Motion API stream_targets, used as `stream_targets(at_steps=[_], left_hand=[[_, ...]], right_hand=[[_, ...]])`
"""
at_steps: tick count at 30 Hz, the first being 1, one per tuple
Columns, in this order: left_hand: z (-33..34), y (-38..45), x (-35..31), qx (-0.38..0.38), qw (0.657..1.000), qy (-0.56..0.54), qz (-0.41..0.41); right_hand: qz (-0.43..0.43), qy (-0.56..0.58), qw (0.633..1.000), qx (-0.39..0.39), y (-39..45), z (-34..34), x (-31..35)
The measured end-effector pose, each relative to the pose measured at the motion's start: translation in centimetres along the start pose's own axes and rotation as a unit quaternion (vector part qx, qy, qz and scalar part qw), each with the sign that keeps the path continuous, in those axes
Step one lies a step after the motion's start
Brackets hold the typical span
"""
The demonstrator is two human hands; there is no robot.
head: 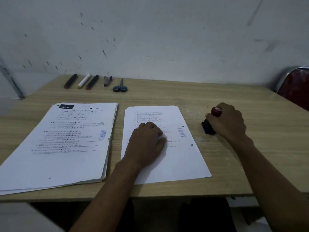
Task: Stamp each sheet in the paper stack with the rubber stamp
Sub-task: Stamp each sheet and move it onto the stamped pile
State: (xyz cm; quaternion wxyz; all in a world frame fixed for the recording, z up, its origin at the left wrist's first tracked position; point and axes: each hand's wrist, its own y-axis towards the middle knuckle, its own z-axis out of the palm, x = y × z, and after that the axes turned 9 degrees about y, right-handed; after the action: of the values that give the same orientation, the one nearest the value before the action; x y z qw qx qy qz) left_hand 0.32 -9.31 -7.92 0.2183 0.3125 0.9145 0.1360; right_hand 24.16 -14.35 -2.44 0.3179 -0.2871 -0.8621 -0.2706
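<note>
Head view: two hands (pixel 147 141), one rubber stamp (pixel 212 121), three markers (pixel 71 81).

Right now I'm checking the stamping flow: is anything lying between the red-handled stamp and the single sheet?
Nothing visible. The red-handled rubber stamp, gripped by the right hand, sits on bare wooden table beside the loose white sheet. The left hand rests on the sheet's middle.

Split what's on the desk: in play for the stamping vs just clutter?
In play: stamp in right hand; sheet under left hand; stack; black pad (probably ink).

Clutter: three markers, stapler, scissors, chair.
</note>
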Motion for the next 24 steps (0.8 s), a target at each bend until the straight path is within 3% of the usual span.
stream_targets(at_steps=[14, 19, 24], left_hand=[[0.4, 0.1, 0.3, -0.008, 1.000, -0.013, 0.000], [0.4, 0.1, 0.3, -0.014, 1.000, -0.007, 0.007], [0.6, 0.0, 0.4, -0.020, 1.000, -0.011, 0.006]], right_hand=[[0.004, 0.025, 1.000, 0.015, -0.5, 0.7, 0.2], [0.015, 0.010, 0.999, -0.049, -3.9, 0.2, 0.6], [-0.002, -0.070, 0.996, 0.062, -8.1, 1.9, 0.8]])
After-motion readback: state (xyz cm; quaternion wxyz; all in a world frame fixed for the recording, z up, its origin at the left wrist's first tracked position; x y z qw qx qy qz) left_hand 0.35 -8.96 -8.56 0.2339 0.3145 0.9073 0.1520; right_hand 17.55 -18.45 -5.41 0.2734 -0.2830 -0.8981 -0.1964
